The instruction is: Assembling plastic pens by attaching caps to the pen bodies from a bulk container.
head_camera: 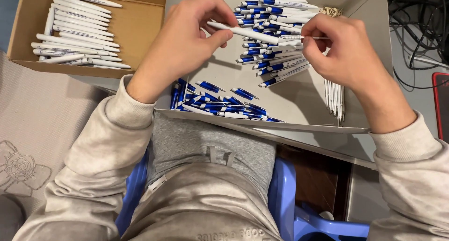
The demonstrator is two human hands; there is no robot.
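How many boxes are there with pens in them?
2. A brown cardboard box at upper left holds finished white pens. A grey box under both hands holds blue-and-white pen parts. More may lie out of view.

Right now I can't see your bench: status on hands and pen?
Left hand and right hand both pinch one white pen over the grey box. Nothing in the way.

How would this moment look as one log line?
left hand: holds white pen barrel | right hand: holds thin refill | beneath: grey tray
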